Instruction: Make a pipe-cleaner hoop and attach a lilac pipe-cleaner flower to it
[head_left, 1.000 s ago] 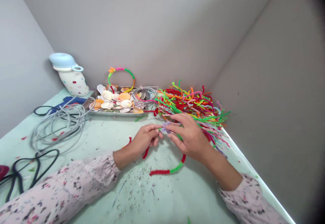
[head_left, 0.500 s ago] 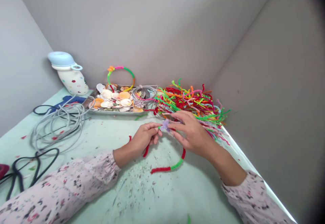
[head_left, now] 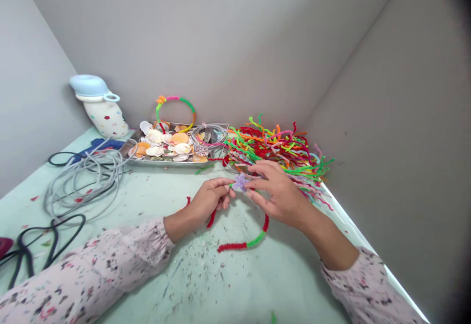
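Observation:
My left hand (head_left: 213,199) is closed in a pinch on a band wrapped in red and green pipe cleaner (head_left: 256,238), just left of a small purple pipe-cleaner flower (head_left: 240,182). The band curves below both hands, one red end lying free toward me. From the right, my right hand (head_left: 277,191) has its fingertips on the flower's edge, fingers somewhat apart. Its thumb is hidden, and so is the part of the band beneath the palm.
Behind my hands stand a metal tray (head_left: 165,163) of seashells, a finished-looking colourful hoop (head_left: 187,102) and a heap of pipe cleaners (head_left: 279,142). To the left are coiled grey cable (head_left: 55,191), a blue tool (head_left: 106,143) and a white bottle (head_left: 106,115).
The purple flower has turned slightly so its petals face me more openly. Both hands have stayed almost in place.

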### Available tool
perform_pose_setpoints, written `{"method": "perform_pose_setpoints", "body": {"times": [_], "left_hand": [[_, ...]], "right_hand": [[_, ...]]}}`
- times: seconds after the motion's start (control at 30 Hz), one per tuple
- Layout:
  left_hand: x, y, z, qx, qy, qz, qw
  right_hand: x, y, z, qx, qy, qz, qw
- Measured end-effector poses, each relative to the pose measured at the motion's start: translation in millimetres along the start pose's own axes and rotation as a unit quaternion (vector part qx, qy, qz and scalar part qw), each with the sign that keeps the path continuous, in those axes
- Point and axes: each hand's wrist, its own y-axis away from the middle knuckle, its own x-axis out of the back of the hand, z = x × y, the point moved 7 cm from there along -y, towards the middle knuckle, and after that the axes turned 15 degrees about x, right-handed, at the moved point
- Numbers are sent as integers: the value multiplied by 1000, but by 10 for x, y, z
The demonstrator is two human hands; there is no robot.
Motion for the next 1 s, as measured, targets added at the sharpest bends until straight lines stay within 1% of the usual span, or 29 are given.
{"method": "perform_pose_setpoints", "body": {"times": [0.1,0.33,0.5,0.7,0.8,0.93,1.0], "left_hand": [[1,4,2,0,2,3,1000],[-15,7,1,-1,-3,-1,1000],[-9,7,-2,1,-3,5,1000],[-1,1,0,-3,-8,5,1000],[4,0,-5,0,-8,5,1000],[-7,6,5,-4,-13,1,1000],[-15,6,9,-8,-20,-3,1000]], "right_hand": [[27,16,39,-21,19,15,1000],[-25,5,-11,-4,-10,1,1000],[12,9,28,-26,-10,11,1000],[-26,-10,-30,-3,-24,5,1000],[-17,-3,-25,-10,-12,12,1000],[-54,-12,-55,-7,-29,2,1000],[-64,-16,-57,-19,-27,6,999]]}}
